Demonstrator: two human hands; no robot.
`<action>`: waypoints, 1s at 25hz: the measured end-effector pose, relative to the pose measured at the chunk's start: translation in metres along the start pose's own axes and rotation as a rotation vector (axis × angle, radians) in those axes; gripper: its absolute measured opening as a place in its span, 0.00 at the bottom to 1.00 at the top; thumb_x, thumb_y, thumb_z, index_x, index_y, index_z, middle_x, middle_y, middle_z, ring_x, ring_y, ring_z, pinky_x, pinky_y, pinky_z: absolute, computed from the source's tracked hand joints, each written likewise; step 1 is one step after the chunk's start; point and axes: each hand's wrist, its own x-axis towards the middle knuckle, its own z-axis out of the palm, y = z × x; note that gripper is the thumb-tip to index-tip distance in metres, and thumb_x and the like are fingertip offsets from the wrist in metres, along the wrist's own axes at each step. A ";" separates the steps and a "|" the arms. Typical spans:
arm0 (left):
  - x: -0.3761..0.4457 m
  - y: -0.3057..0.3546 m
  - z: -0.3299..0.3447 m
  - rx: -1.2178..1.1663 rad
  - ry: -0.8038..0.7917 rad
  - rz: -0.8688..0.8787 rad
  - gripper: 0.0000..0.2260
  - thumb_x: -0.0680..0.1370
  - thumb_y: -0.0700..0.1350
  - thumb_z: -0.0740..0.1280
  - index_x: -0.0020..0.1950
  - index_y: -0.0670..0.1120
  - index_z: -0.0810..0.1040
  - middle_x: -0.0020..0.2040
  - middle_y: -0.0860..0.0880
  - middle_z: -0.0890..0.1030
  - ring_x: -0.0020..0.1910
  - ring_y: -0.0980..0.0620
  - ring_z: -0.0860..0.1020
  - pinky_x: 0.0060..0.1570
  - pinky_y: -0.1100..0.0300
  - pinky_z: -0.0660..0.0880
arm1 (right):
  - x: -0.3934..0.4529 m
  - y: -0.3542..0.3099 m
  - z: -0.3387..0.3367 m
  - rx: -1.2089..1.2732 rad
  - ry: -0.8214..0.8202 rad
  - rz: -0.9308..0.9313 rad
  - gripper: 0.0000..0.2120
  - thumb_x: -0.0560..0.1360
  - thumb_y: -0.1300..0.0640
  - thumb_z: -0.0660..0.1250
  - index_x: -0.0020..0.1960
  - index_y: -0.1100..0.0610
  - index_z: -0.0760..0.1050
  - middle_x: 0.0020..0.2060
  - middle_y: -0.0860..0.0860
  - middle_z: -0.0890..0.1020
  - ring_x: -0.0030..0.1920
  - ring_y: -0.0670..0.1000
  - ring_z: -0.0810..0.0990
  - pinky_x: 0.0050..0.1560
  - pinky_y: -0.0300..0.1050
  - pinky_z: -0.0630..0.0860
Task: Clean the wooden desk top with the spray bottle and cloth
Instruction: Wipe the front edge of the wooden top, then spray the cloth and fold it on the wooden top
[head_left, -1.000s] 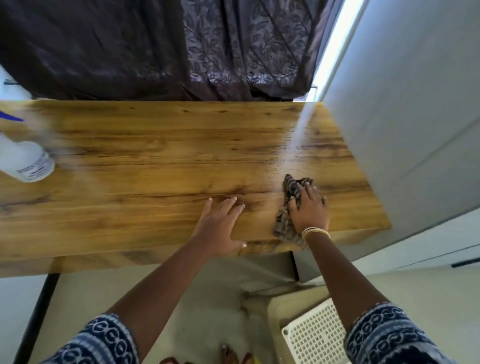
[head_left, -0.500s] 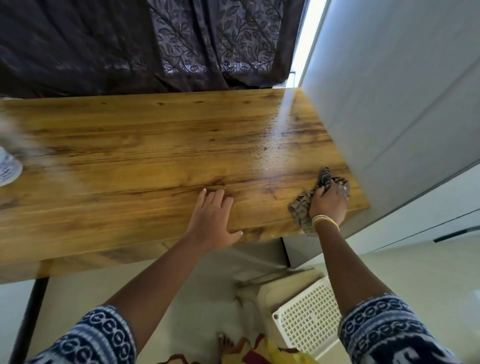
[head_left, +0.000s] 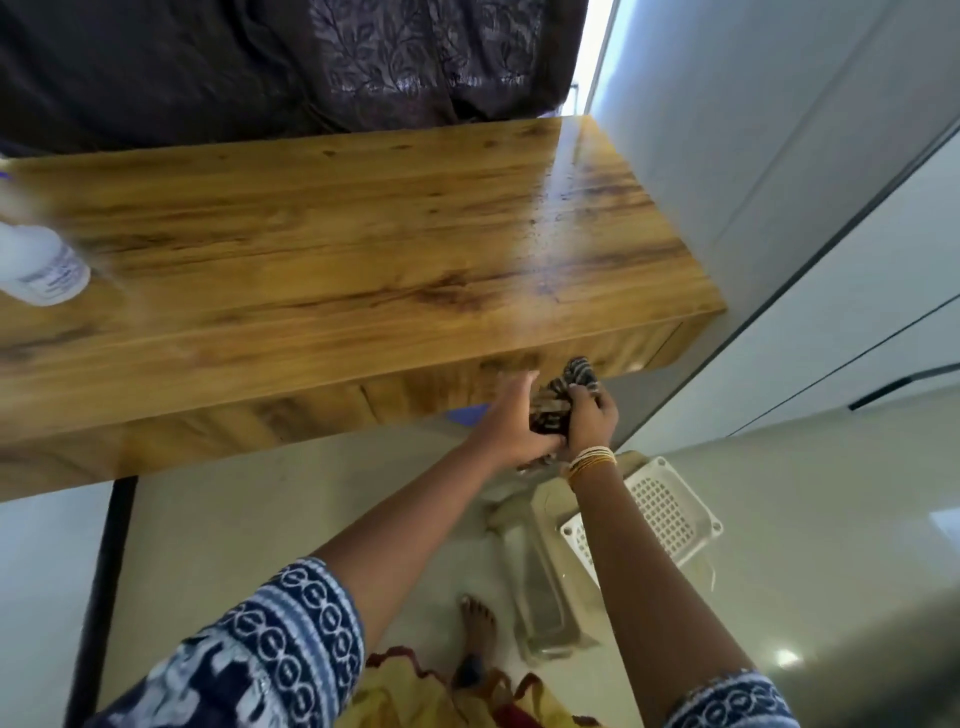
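The wooden desk top (head_left: 322, 244) fills the middle of the head view, with wet droplets near its right end. A white spray bottle (head_left: 39, 265) stands on it at the far left edge. The dark striped cloth (head_left: 563, 397) is bunched between both hands, off the desk and in front of its front edge. My right hand (head_left: 592, 418) grips the cloth from the right. My left hand (head_left: 511, 426) holds it from the left, fingers extended toward the desk's front panel.
A dark patterned curtain (head_left: 311, 62) hangs behind the desk. A white wall and cabinet (head_left: 779, 182) stand close against its right end. Below my hands a white perforated plastic stool (head_left: 660, 506) lies on the pale floor. A black desk leg (head_left: 106, 566) stands at the left.
Both hands have left the desk top and come together in front of its edge around the cloth. The view has tilted down and back.
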 end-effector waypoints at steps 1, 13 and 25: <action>-0.006 -0.007 0.006 -0.057 -0.028 -0.083 0.45 0.70 0.51 0.77 0.79 0.48 0.54 0.74 0.45 0.65 0.71 0.46 0.68 0.64 0.54 0.69 | -0.006 0.007 -0.007 0.084 -0.091 0.153 0.11 0.74 0.63 0.68 0.55 0.65 0.75 0.47 0.62 0.81 0.49 0.61 0.81 0.45 0.50 0.80; -0.056 -0.050 0.068 -0.655 -0.201 -0.504 0.41 0.51 0.63 0.80 0.58 0.42 0.81 0.48 0.44 0.86 0.50 0.45 0.84 0.56 0.45 0.79 | -0.032 0.037 -0.110 0.390 -0.337 0.527 0.07 0.76 0.65 0.58 0.41 0.59 0.72 0.40 0.59 0.78 0.42 0.58 0.80 0.50 0.49 0.76; -0.038 0.008 0.129 -1.140 -0.043 -0.532 0.16 0.77 0.51 0.70 0.56 0.40 0.80 0.50 0.41 0.84 0.45 0.46 0.84 0.45 0.56 0.82 | 0.015 0.014 -0.166 0.042 -0.533 0.577 0.14 0.64 0.59 0.71 0.48 0.60 0.74 0.45 0.57 0.76 0.42 0.54 0.76 0.44 0.47 0.76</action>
